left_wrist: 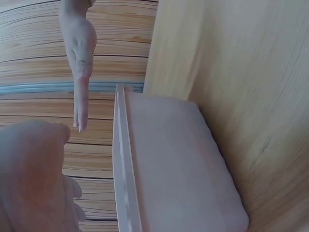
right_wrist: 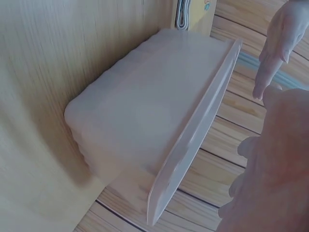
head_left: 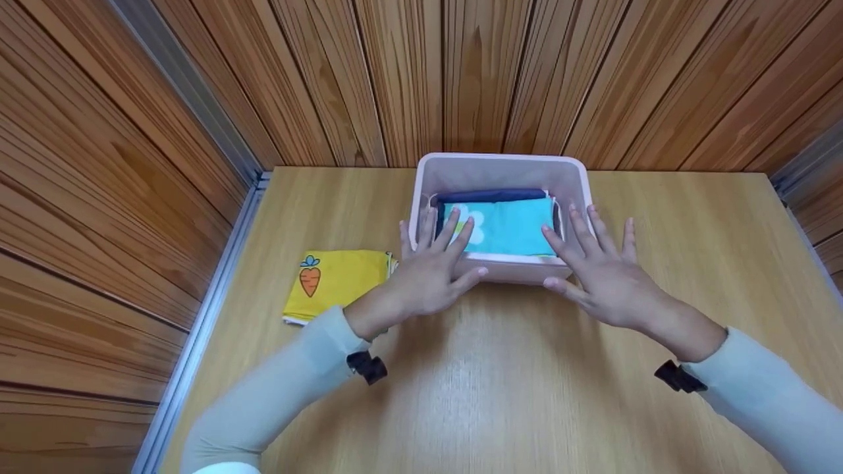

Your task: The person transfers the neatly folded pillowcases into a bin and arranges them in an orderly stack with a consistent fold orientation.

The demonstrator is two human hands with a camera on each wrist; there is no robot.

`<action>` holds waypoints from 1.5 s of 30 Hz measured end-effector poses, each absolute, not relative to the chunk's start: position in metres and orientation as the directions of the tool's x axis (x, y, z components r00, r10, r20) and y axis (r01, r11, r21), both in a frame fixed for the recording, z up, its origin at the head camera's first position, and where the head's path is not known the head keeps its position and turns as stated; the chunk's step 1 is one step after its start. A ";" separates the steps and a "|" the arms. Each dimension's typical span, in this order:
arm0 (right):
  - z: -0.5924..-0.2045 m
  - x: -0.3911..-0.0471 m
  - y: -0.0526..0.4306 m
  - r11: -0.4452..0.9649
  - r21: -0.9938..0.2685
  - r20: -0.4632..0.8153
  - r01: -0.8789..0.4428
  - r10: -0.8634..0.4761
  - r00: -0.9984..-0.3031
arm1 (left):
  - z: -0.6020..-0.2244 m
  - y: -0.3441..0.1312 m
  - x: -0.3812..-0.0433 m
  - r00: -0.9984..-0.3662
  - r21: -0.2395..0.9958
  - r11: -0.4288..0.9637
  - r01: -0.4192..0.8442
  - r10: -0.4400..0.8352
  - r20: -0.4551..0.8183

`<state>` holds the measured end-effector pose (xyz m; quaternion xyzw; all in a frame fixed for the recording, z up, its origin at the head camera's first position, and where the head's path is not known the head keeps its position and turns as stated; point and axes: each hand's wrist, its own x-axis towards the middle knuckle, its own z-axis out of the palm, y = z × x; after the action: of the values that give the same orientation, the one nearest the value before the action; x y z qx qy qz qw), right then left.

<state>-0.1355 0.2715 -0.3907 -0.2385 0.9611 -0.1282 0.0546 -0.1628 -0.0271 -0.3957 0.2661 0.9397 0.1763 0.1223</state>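
Both hands hover with spread, straight fingers over the front corners of a pale pink plastic bin [head_left: 520,271]. My left hand [head_left: 428,276] is at the bin's left front corner, its fingertips overlapping the inside in the head view. Opposite it, my right hand [head_left: 612,283] reaches over the right front corner. Neither holds anything; both wrist views show the hands above the level of the bin's rim [left_wrist: 126,159]. Inside the bin lies a folded turquoise cloth [head_left: 514,227] with a white flower print, on top of a dark navy cloth [head_left: 487,196].
A folded yellow cloth [head_left: 346,280] with a carrot print lies on the wooden table [head_left: 474,382] left of the bin, partly behind the left wrist. Wood-panelled walls [head_left: 487,79] rise behind and at the sides, with a metal rail [head_left: 197,316] along the left edge.
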 end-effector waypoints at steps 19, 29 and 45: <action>-0.408 -0.117 0.246 0.822 -0.259 -0.002 -0.507 -0.525 -0.851 | -0.420 -0.072 -0.141 -0.868 0.463 0.804 0.373 0.478 -0.131; -0.416 -0.105 0.229 0.804 -0.278 -0.018 -0.526 -0.551 -0.834 | -0.430 -0.087 -0.133 -0.880 0.513 0.816 0.266 0.422 -0.215; -0.450 -0.090 0.188 0.733 -0.327 -0.102 -0.597 -0.656 -0.748 | -0.470 -0.119 -0.119 -0.903 0.553 0.826 0.107 0.314 -0.294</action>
<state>-0.0896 0.1879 -0.4497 -0.3387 0.9247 -0.1378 0.1057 -0.1185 -0.1189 -0.4701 0.1123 0.9366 0.2727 0.1894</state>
